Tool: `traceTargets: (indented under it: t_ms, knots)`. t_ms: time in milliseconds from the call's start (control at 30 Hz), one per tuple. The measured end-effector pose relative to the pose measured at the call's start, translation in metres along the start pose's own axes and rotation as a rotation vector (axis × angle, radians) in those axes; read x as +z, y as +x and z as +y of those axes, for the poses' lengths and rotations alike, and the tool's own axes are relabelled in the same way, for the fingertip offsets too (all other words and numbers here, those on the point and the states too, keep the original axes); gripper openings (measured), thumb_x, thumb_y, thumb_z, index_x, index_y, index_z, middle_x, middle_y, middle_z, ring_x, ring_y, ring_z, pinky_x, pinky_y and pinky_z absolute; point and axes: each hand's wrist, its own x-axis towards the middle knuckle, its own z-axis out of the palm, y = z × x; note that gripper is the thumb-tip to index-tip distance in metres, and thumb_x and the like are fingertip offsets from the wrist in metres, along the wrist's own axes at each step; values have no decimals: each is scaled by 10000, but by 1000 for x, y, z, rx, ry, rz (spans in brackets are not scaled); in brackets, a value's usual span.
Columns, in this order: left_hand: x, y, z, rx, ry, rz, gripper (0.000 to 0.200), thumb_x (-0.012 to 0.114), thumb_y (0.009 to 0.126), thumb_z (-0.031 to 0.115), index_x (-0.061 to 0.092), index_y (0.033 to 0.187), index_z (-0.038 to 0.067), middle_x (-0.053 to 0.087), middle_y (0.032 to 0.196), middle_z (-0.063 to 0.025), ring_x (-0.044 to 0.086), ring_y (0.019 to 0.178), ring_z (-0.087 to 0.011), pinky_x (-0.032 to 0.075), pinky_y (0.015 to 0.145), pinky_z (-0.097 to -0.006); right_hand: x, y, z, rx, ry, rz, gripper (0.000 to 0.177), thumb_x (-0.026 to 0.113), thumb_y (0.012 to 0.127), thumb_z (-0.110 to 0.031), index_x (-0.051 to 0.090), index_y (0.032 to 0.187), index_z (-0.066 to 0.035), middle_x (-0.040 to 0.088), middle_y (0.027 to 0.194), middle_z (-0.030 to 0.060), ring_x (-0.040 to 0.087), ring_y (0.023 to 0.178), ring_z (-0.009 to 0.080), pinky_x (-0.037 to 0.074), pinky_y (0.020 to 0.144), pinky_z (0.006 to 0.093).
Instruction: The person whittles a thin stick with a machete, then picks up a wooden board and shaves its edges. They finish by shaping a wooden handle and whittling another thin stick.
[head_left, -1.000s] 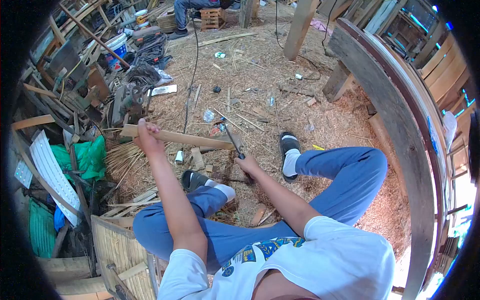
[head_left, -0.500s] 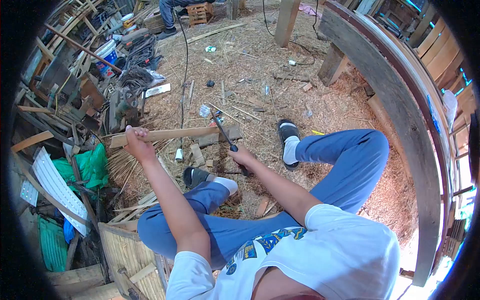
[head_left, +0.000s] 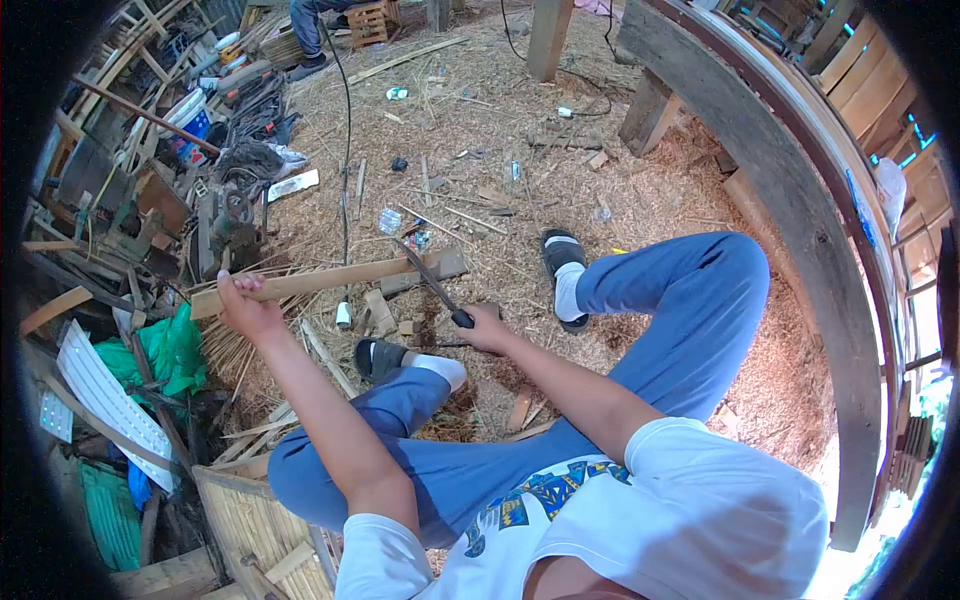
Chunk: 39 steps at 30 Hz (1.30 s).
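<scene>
My left hand point(head_left: 252, 312) is wrapped round the near-left end of a long flat wooden slat point(head_left: 335, 275), its thumb pointing up along it. The slat's far end reaches to a small wood block point(head_left: 452, 263) on the ground. In my right hand point(head_left: 488, 330) is the black handle of a long-bladed knife point(head_left: 432, 280). Its dark blade points up and left, crossing the slat close to the far end. My two sandalled feet, one by a sandal point(head_left: 383, 358) near the slat, are spread on either side.
Wood shavings cover the ground, with sticks, offcuts and a plastic bottle point(head_left: 390, 221) scattered about. A heavy curved-looking beam point(head_left: 770, 170) runs along the right. Scrap, buckets and a green plastic sheet point(head_left: 165, 352) crowd the left. Another person's leg point(head_left: 306, 35) shows at the back beside a wooden crate point(head_left: 368, 25).
The knife has come lower and nearer to me, its blade lying at a flatter slant. My left hand and the slat have dropped slightly, and the whole view has shifted a little.
</scene>
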Motion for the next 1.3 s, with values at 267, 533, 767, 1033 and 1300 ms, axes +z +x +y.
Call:
traceTargets:
  t_ms: [267,533,767,1033,1300]
  knots:
    - [-17,9,3,-50,-35,123,328,672,969,254,499,707,154,522,633,20,491,574,-94,439,582,-285,-16,-1,-22,437,644,-242,181,647,904,-220,546,913,-70,539,645,29,514,443,140,458,414,339]
    - [-29,13,-2,-61,-10,65,330,680,963,289,497,722,158,513,644,20,491,595,-106,454,621,-306,-5,-5,-8,533,651,-328,158,621,903,-120,468,912,-80,527,700,41,544,461,173,557,489,387]
    - [-78,18,-7,-52,-31,99,330,674,962,308,476,747,155,505,652,18,499,613,-117,465,642,-330,-17,-11,-61,524,439,-107,448,634,963,-509,530,823,-96,453,566,-11,477,433,140,423,409,319]
    - [-96,-4,-34,-62,-53,443,345,667,932,277,454,690,155,455,590,16,463,544,-137,447,593,-338,-37,26,-66,344,340,116,624,591,909,-664,700,818,-56,650,671,94,640,643,245,486,630,410]
    - [-66,11,-5,-32,-28,141,332,663,945,263,466,704,149,497,614,0,496,570,-145,467,608,-341,-22,15,-26,282,235,174,360,717,908,-385,601,772,-72,499,542,1,491,422,142,372,397,337]
